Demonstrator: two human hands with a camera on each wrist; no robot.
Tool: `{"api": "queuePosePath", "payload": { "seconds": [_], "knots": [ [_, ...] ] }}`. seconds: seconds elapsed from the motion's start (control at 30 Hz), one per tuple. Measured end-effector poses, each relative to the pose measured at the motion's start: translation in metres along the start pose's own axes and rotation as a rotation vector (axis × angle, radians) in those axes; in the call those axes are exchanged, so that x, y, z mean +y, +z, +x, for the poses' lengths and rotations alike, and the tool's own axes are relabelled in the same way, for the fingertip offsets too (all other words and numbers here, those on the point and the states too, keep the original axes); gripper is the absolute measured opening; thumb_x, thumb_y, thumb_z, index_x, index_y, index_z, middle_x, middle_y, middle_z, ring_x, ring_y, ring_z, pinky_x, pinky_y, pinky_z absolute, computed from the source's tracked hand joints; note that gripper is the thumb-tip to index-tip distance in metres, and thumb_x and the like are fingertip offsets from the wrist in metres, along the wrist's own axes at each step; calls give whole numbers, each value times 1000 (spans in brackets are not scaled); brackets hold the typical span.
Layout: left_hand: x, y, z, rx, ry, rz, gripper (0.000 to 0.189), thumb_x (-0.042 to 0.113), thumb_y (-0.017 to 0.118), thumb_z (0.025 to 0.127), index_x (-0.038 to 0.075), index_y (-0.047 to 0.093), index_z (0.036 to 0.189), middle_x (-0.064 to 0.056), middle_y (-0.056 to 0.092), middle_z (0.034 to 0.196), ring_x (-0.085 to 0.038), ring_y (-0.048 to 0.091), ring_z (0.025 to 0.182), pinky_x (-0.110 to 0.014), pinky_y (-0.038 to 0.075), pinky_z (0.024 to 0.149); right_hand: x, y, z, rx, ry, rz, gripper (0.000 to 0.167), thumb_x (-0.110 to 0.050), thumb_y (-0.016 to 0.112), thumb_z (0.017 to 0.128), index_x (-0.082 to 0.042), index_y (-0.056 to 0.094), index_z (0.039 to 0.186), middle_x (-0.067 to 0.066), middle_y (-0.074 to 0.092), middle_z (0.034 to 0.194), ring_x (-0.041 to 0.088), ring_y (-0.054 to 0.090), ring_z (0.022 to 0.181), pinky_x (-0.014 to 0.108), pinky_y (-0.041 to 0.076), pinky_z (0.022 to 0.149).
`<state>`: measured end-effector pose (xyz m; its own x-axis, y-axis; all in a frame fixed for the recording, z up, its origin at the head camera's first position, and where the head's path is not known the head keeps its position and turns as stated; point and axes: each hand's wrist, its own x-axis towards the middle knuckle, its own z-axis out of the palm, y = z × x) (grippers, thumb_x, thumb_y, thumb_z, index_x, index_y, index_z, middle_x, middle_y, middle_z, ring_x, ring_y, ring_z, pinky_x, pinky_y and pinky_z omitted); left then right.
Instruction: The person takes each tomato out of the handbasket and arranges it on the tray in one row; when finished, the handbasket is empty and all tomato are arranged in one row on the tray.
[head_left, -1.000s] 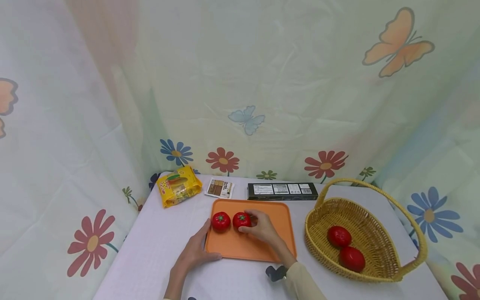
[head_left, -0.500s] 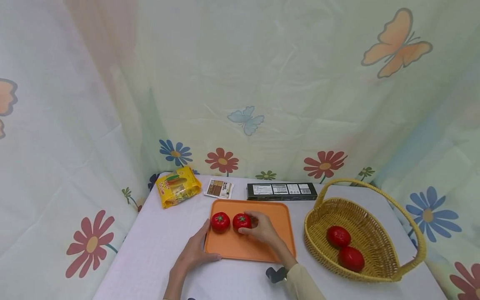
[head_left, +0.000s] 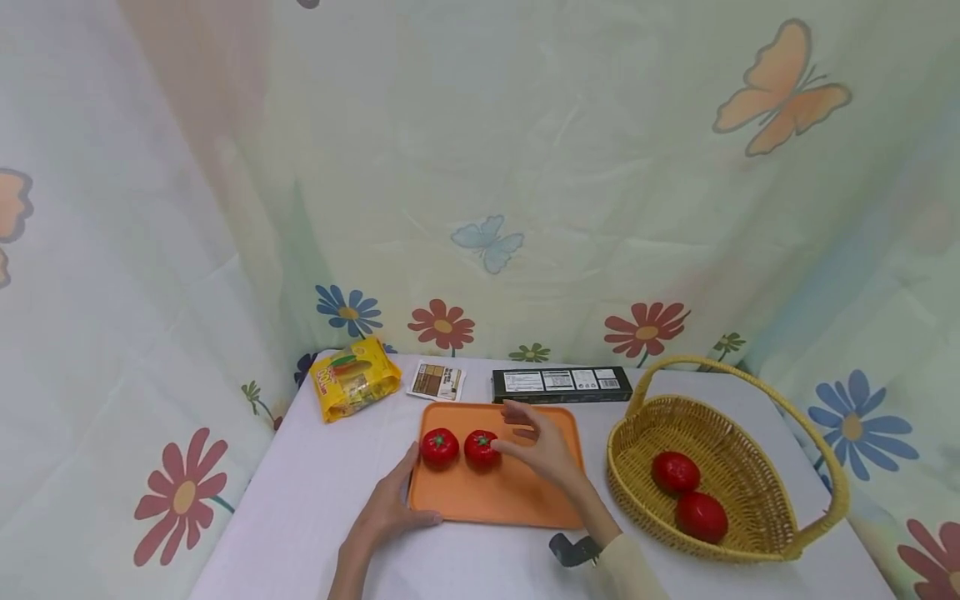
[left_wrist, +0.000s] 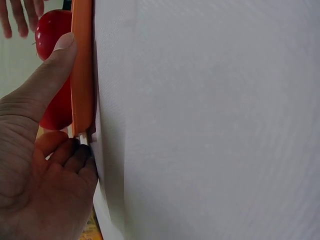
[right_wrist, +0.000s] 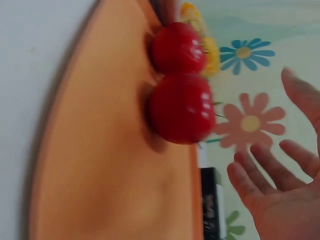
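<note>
An orange tray [head_left: 517, 497] lies on the table with two red tomatoes on its left half, the left tomato [head_left: 439, 447] and the right tomato [head_left: 482, 449]. My left hand [head_left: 390, 506] grips the tray's near left corner, thumb on the near edge and fingers along the left side. In the left wrist view, the thumb [left_wrist: 57, 62] presses the orange rim. Just right of the right tomato, my right hand [head_left: 542, 442] hovers above the tray. The right wrist view has its fingers spread, apart from both tomatoes, holding nothing.
A wicker basket [head_left: 626, 492] with a tall handle stands at the right, with two red fruits [head_left: 688, 496] inside. Behind the tray lie a yellow packet [head_left: 356, 379], a small white-and-brown sachet [head_left: 437, 381] and a long black box [head_left: 561, 384]. A flowered curtain hangs behind.
My right hand has let go of the right tomato and drawn back up and to the right, its fingers opening. The left hand stays at the tray corner.
</note>
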<state>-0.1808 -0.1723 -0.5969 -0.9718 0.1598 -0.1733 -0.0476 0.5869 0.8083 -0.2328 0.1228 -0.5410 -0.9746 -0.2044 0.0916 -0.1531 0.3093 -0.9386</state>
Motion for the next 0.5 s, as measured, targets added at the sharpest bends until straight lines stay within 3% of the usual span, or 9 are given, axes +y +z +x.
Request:
{"api": "queuePosePath", "payload": {
  "seconds": [0.1,0.23,0.37,0.5],
  "knots": [
    [1,0,-1,-3,-3,2,131,43,103,70,13,27,172,-13,35,175,-43,31,160,-64,35,126,-9,-18,-7,-7,-117,48,68,-7,88,90,-2,58,150,26,65,142,41,62,133,53,56,112],
    [1,0,-2,-3,5,7,131,43,103,70,13,27,172,-13,35,175,-42,31,161,-64,35,126,-20,-44,-16,7,-221,17,65,-6,88,89,-1,60,147,27,67,139,42,65,130,53,59,107],
    [0,-1,-2,-5,11,0,131,43,103,70,13,27,172,-13,35,175,-42,31,161,-64,34,127,-31,-70,-26,28,-228,-43,62,-5,89,89,-3,62,144,20,71,136,40,67,128,42,62,105],
    [-1,0,-2,-6,10,-5,131,44,103,70,13,27,172,-13,35,175,-42,31,161,-64,34,127,-38,-94,-38,38,-219,-109,59,-10,89,90,-8,64,143,14,72,136,36,68,128,22,58,103]
  ]
}}
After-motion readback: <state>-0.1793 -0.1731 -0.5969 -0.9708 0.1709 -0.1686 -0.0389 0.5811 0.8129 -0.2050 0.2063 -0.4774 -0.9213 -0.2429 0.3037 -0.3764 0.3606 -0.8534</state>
